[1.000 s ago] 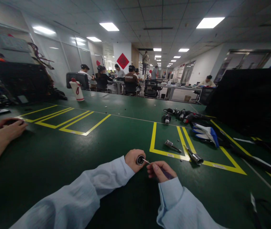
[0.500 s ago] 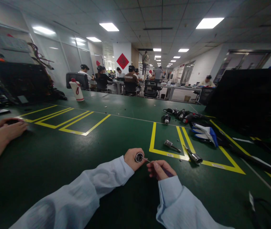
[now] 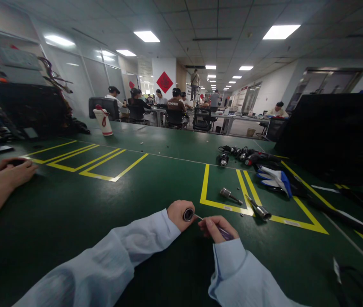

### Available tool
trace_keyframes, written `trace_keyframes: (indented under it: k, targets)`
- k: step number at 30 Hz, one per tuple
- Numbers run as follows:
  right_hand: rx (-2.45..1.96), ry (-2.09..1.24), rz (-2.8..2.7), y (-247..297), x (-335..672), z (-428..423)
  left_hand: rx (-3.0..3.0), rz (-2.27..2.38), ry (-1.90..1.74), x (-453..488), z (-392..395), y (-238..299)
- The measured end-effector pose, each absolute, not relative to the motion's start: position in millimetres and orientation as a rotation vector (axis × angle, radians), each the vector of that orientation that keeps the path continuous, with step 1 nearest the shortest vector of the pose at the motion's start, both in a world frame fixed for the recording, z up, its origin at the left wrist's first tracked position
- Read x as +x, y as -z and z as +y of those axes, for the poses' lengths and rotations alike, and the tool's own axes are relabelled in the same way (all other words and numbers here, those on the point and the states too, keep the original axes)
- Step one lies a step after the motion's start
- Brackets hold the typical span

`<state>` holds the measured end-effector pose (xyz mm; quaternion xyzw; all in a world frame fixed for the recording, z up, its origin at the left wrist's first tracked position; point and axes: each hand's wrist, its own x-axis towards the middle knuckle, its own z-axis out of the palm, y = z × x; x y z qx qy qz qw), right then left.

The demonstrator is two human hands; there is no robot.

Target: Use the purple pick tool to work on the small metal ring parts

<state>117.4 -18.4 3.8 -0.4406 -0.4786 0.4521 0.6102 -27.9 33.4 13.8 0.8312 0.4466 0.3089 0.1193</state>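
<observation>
1. Left hand: closed in a fist round a small round silver-rimmed metal cylinder. The cylinder's open end faces up and toward the right hand. The wrist rests on the dark green table mat.
2. Right hand: fingers pinched on a thin metal-shafted tool with a purple handle, held like a pen. The tool's tip meets the rim or mouth of the cylinder; too small to tell whether it goes inside.
3. Location: cylinder and tool are held low over the mat, near the table's front edge and just left of the yellow tape rectangle.
4. Step in hand, as judged: fine work with the tool tip at the cylinder's open end, the left hand acting as the clamp.
5. Any further move calls for a steady left grip, the shaft kept in line with the opening, and small finger motions only.
6. Nearby:
   - A short metal socket piece lies inside the rectangle.
   - A longer silver tube lies across its tape.
   - Blue-and-white gloves lie further right.
7. A co-worker's hands rest on the mat at far left, well apart.
</observation>
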Motion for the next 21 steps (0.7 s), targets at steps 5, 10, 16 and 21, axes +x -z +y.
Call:
trace_keyframes:
  k: [5, 10, 16, 21]
  targets:
    - [-1.131, -0.728, -1.323, -10.0, 117.1, -25.6, 2.605, 1.256, -0.826, -28.3, 31.8, -16.5]
    - [-1.074, -1.027, -1.135, -6.7, 119.2, -19.9, 2.630, 1.231, -0.786, -28.7, 32.6, -16.6]
    - [-0.919, -1.453, -0.778, 2.6, 121.6, -8.3, 2.571, 1.261, -0.752, -29.9, 34.1, -15.7]
    - [-0.877, -1.507, -0.727, 4.8, 122.8, -7.2, 2.548, 1.268, -0.740, -29.9, 36.0, -14.2]
